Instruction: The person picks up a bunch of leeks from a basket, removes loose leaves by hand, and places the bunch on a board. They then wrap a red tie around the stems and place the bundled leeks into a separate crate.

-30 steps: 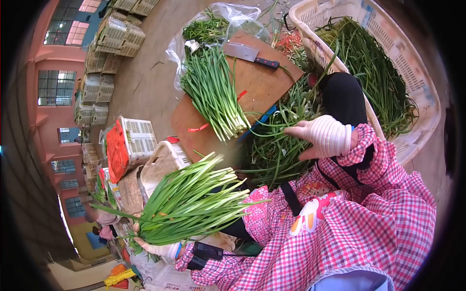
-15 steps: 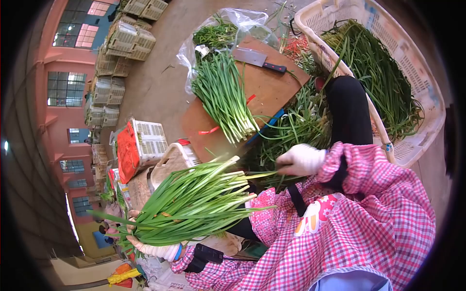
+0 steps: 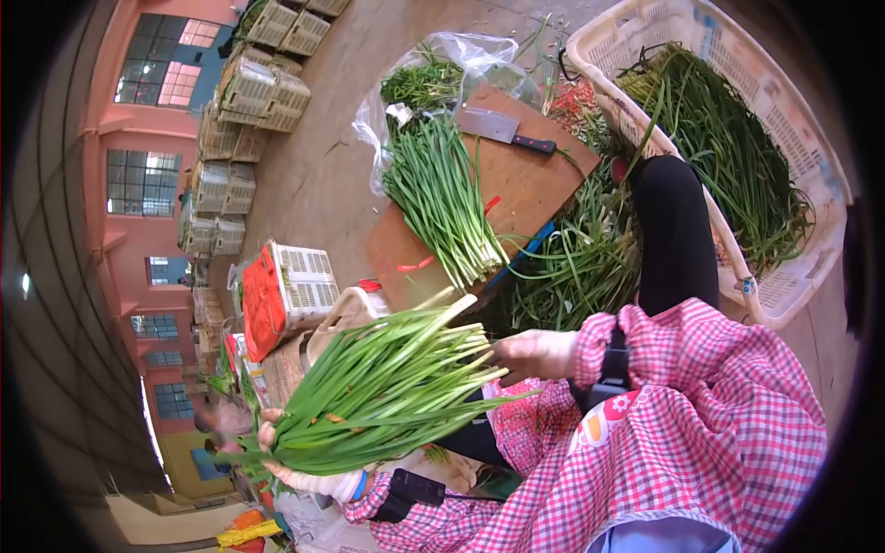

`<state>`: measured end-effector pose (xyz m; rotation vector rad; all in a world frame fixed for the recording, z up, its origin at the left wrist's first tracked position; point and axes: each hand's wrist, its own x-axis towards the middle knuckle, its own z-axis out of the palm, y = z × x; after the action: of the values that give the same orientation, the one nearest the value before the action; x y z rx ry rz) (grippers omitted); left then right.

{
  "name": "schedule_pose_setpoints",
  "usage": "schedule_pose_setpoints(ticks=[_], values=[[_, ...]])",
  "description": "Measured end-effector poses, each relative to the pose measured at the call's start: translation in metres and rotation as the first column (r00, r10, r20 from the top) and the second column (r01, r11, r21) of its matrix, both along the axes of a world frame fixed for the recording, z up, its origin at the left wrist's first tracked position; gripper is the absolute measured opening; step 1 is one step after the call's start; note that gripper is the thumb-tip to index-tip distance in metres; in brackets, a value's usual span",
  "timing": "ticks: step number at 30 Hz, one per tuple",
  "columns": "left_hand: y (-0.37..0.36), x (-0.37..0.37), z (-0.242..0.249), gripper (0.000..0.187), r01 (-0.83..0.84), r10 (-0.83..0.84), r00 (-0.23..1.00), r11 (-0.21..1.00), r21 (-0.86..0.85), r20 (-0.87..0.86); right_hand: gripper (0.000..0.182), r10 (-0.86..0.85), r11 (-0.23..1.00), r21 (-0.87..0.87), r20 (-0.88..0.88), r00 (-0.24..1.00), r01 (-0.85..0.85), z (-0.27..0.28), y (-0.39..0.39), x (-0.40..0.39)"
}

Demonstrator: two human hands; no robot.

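Observation:
My left hand [image 3: 286,452], gloved, is wrapped round the leafy end of a loose bunch of green stalks [image 3: 387,387]. Beside the pale stem ends of that bunch is my right hand [image 3: 535,354], also gloved; its fingers are blurred and partly hidden. Another bunch of green stalks [image 3: 438,194] lies on a brown board [image 3: 530,189], with red tape near its stems. A cleaver [image 3: 507,129] with a dark handle rests flat on the board above the bunch.
A large white crate [image 3: 636,111] full of green leaves stands at the right. Loose trimmings [image 3: 590,267] lie beside the board. A plastic bag [image 3: 369,129] holds more greens. Stacked crates [image 3: 249,88] and a white basket with red cloth [image 3: 309,281] are at the left.
My right hand has moved left and down to the stem ends of the held bunch. My left hand still holds the bunch. The view has shifted slightly.

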<state>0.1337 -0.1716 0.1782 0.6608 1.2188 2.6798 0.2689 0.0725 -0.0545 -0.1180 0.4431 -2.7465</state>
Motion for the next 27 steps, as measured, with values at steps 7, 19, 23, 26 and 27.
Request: schedule_pose_setpoints(ticks=[7,19,23,26,27], values=[[0.033,0.016,-0.005,0.026,-0.240,0.228,0.960,0.969,-0.061,-0.160,0.041,-0.123,0.974,-0.163,0.206,0.971,0.158,0.029,-0.031,-0.036],[0.046,0.011,-0.021,0.029,-0.299,0.299,0.954,0.954,-0.007,-0.026,0.038,-0.160,0.969,-0.113,0.396,0.904,0.221,0.045,-0.013,-0.038],[0.054,0.018,-0.019,0.030,-0.279,0.274,0.956,0.960,-0.036,-0.109,0.034,-0.183,0.964,-0.094,0.453,0.872,0.251,0.052,-0.008,-0.034],[0.047,0.016,-0.024,0.030,-0.265,0.256,0.960,0.962,-0.071,-0.114,0.027,-0.283,0.923,-0.075,0.537,0.795,0.378,0.034,-0.016,-0.047],[0.047,0.015,-0.025,0.029,-0.254,0.251,0.966,0.965,-0.058,-0.061,0.027,-0.277,0.906,-0.129,0.540,0.795,0.404,0.031,-0.015,-0.047]])
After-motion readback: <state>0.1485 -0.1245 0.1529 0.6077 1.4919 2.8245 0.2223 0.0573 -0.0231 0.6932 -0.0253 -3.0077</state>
